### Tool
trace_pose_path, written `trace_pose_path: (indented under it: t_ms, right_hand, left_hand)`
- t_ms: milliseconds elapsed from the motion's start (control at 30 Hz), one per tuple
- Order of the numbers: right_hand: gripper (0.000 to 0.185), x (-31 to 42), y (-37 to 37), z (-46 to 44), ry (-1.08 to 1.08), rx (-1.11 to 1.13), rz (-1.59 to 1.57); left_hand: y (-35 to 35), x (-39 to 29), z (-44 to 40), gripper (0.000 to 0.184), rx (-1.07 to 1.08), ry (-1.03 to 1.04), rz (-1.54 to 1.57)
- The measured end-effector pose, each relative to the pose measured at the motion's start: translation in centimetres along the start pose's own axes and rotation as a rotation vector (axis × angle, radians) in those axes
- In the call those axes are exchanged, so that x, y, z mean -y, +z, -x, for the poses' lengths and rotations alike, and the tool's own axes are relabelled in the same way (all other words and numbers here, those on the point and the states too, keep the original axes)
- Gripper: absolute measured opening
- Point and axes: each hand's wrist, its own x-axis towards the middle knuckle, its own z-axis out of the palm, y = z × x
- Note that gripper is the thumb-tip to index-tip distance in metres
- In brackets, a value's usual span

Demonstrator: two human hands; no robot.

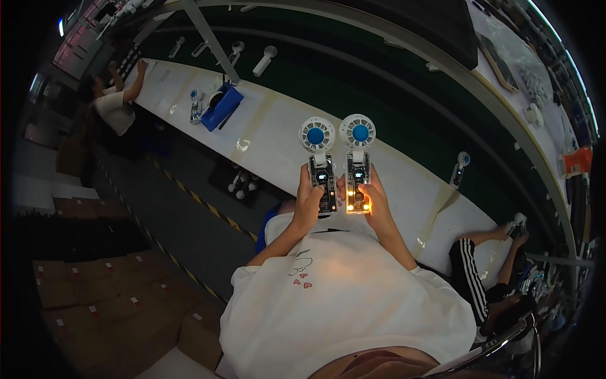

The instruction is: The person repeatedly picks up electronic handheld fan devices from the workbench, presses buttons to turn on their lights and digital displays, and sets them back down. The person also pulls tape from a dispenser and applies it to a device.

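Two handheld fans stand upright side by side in front of my chest, one per hand. My left hand [307, 205] is wrapped round the left fan [316, 136], its thumb on the dark, see-through handle. In my right hand [377, 202] is the right fan [359, 131], likewise gripped by its handle with the thumb on the front. Both have white round heads with blue centres and a small lit display. Bright orange lights glow at the lower end of the right handle; those on the left are fainter.
A long white table [271, 136] runs beyond my hands, with a blue bin [221, 108] and another fan [195, 104] on it. White fans [265, 61] lie on the green conveyor [315, 69]. Co-workers sit at far left [117, 104] and right [470, 271]. Cardboard boxes [113, 284] are stacked lower left.
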Motion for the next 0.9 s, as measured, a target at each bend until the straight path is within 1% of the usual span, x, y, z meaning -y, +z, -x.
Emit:
trace_pose_path:
  t_ms: [33, 133, 233, 333, 533, 567, 600, 700, 800, 867, 900]
  right_hand:
    - [0.055, -0.1, 0.1, 0.0, -0.007, -0.038, 0.043]
    - [0.056, -0.1, 0.2, -0.1, -0.001, -0.011, 0.038]
    - [0.058, -0.2, -0.1, 0.0, 0.002, 0.014, -0.006]
    - [0.060, -0.7, -0.4, -0.2, -0.012, 0.037, 0.002]
    - [0.063, -1.1, -0.3, -0.8, 0.057, 0.024, 0.021]
    - [0.063, -1.3, -0.3, -1.0, 0.062, 0.047, 0.021]
    - [0.062, -1.6, -0.4, -1.2, 0.078, 0.055, 0.031]
    - [0.061, -2.8, -0.6, -2.4, 0.102, 0.105, 0.013]
    - [0.062, -4.1, -0.3, -3.8, 0.185, 0.098, -0.057]
    - [0.062, -4.9, -0.5, -5.2, 0.172, 0.082, -0.082]
    - [0.062, -5.2, -0.6, -5.9, 0.173, 0.082, -0.100]
  left_hand:
    - [0.0, 0.1, 0.0, 0.042, 0.000, -0.001, 0.000]
    - [-0.5, 0.0, 0.1, 0.047, -0.018, -0.013, -0.092]
    - [-0.3, -0.2, 0.2, 0.051, -0.020, -0.021, -0.036]
    - [-0.6, -0.3, 0.3, 0.054, -0.028, -0.037, -0.044]
    - [-0.7, -0.6, 0.4, 0.052, -0.072, -0.063, -0.143]
    - [-1.6, -0.3, 0.6, 0.053, -0.053, -0.091, -0.113]
    - [-2.2, 0.1, 0.7, 0.053, -0.070, -0.073, -0.118]
    - [-3.2, 0.4, 1.2, 0.054, -0.168, -0.072, -0.196]
    - [-6.2, 1.7, 0.3, 0.054, -0.186, -0.055, -0.260]
    - [-7.4, 1.9, -0.8, 0.052, -0.170, -0.083, -0.286]
    - [-7.2, 1.2, -1.6, 0.050, -0.164, -0.121, -0.206]
